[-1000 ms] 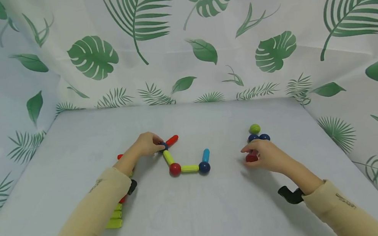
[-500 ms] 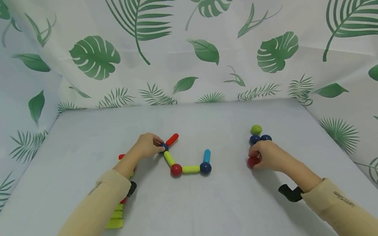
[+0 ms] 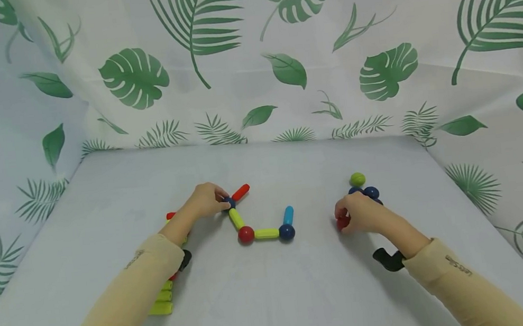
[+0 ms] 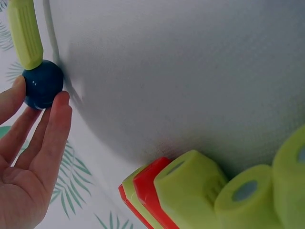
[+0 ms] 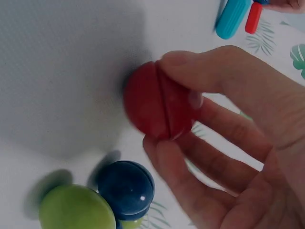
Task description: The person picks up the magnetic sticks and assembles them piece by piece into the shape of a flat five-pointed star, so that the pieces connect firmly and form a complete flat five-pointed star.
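My left hand (image 3: 208, 199) pinches a dark blue ball (image 4: 44, 85) between thumb and fingertips. That ball ends a bent chain: a red rod (image 3: 241, 192) points off it, and a yellow-green rod (image 3: 236, 219) joins it to a red ball (image 3: 246, 234). Another yellow-green rod (image 3: 266, 233) leads on to a second blue ball (image 3: 287, 232) bearing a light blue rod (image 3: 288, 215). At the right, my right hand (image 3: 360, 213) grips a loose red ball (image 5: 159, 102) with a groove around it, thumb on one side and fingers on the other.
Beside the right hand lie several dark blue balls (image 3: 372, 192) and a green ball (image 3: 357, 179). Yellow-green rods (image 4: 190, 183) and red rods (image 4: 153, 181) lie in a row under the left forearm, which partly hides them. A leaf-print cloth (image 3: 242, 69) stands behind the white table (image 3: 304, 296).
The right hand's fingers have come together around the red ball, and hand and ball have shifted slightly left from the blue balls. The left hand keeps its hold on the blue ball.
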`<state>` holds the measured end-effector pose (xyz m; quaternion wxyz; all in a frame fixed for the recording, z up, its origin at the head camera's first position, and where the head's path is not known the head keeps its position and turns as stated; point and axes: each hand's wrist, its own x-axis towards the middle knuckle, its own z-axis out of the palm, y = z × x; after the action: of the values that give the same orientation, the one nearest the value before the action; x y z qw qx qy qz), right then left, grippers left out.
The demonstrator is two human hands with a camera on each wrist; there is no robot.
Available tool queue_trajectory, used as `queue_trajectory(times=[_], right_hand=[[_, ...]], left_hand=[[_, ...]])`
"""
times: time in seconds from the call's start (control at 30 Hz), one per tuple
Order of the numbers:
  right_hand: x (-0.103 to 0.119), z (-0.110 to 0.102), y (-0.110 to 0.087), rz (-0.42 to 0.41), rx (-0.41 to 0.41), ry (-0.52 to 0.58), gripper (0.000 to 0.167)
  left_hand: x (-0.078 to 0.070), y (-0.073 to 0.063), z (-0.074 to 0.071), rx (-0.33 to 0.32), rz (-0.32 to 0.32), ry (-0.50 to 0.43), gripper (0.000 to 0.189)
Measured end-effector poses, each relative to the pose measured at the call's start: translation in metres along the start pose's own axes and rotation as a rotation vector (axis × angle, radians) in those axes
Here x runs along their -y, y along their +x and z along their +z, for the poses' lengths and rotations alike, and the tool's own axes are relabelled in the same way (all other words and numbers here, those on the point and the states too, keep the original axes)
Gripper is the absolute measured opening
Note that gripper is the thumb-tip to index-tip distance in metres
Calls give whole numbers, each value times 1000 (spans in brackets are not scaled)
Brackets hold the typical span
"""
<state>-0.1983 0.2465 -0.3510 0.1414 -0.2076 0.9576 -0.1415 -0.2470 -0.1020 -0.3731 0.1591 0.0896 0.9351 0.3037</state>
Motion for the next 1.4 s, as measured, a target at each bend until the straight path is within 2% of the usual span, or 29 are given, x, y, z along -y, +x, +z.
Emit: queue_trajectory(times=[0.13, 0.27, 0.4, 0.63, 0.83, 1.1, 1.4], right_hand=[[2, 0, 5, -12, -26, 45, 19], [8, -3, 22, -13, -56, 101, 19], [20, -5, 48, -16, -72, 176, 22], [42, 3, 102, -93, -48, 266, 28], [51, 10, 134, -60, -30, 322, 30], [64, 14, 161, 4, -41, 333, 29], [76, 15, 169, -1, 14, 334, 29]], left_hand=[[1, 0, 1, -2, -12, 2, 31], [2, 1, 2, -3, -5, 1, 31], [1, 1, 3, -8, -7, 11, 31], [-2, -1, 7, -8, -22, 13, 30], [-4, -1, 7, -8, -28, 9, 30], [-3, 0, 5, -13, -19, 34, 30], [-5, 2, 3, -6, -17, 56, 29]])
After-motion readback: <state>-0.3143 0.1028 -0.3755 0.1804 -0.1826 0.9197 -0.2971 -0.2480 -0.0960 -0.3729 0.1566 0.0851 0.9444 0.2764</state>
